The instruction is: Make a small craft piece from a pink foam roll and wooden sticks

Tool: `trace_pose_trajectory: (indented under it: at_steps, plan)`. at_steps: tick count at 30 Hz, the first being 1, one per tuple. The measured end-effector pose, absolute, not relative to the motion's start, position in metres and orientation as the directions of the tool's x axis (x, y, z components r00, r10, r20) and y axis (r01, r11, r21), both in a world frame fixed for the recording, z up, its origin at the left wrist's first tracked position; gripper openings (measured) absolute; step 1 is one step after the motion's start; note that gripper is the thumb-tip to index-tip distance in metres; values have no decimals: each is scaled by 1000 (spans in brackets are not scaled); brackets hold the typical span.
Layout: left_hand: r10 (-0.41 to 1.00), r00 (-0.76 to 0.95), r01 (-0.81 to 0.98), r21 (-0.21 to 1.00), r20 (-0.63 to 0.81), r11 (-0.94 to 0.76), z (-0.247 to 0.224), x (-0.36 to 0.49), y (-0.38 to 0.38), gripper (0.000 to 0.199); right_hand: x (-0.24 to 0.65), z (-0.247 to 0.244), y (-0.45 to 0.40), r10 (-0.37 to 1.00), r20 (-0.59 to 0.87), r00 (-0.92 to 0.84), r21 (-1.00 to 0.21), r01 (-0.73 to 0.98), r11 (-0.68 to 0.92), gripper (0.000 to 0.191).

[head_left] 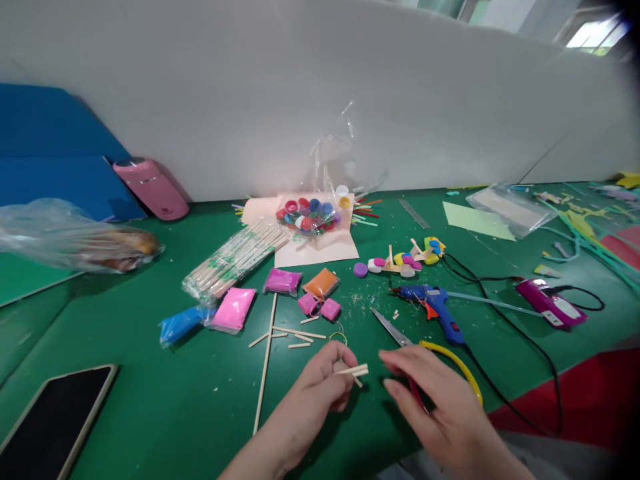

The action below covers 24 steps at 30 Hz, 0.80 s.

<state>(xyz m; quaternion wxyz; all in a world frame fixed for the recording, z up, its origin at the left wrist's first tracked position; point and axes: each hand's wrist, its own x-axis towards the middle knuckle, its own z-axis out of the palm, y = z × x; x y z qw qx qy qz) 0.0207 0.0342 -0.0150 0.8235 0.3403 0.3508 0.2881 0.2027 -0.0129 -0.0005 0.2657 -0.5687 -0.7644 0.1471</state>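
Observation:
My left hand [320,380] is closed on a few short, pale wooden stick pieces [356,370]; their cut ends poke out past the thumb, one of them at an angle. To its right, my right hand [435,400] is open, thumb and fingers apart with nothing seen between them. Scissors [393,328] lie partly behind that hand, blades pointing away to the left; a yellow handle loop [460,367] shows beyond the fingers. Beyond my left hand, several cut stick pieces [299,345] and one long stick [265,367] rest on the green table [175,413].
A blue glue gun [433,307] with a black cord lies at right, near a purple device [550,303]. Clay packets [234,310], bagged chopsticks [235,260], bottle caps [310,213] and a small figure [405,260] sit farther back. A phone [55,423] is at left.

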Motion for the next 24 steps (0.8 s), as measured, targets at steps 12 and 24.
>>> trace_pose_trajectory:
  at_steps: [12, 24]
  plan:
    - [835, 376, -469, 694, -403, 546, -15, 16, 30, 20, 167, -13, 9, 961, 276, -8, -794, 562, 232, 8]
    - [863, 137, -594, 657, -487, 465, -19, 28, 38, 12, 146, -24, 14, 958, 283, 36, -810, 544, 219, 11]
